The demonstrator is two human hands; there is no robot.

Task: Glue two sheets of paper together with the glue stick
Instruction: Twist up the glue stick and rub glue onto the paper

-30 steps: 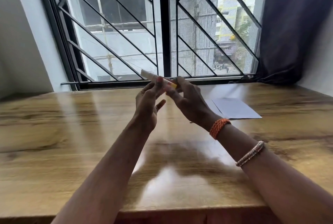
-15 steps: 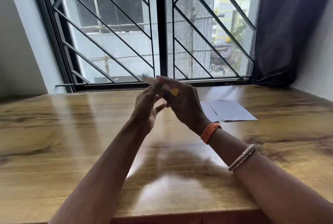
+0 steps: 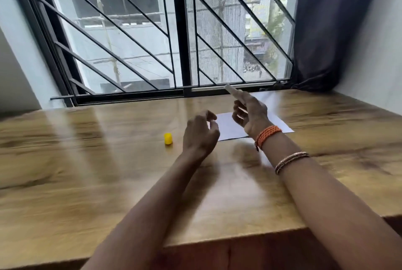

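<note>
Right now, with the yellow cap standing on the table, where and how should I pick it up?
Pinch the yellow cap across its round side walls, coming straight down from above. It stands upright and alone on the table, left of the empty left hand, so both sides are free.

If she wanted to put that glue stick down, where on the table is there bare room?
Bare wood runs left of the small yellow cap to the wooden table's left edge, and along the near edge around her forearms. Crowded: the middle back, where the white paper sheets, left hand and right hand holding the pale glue stick cluster.
</note>
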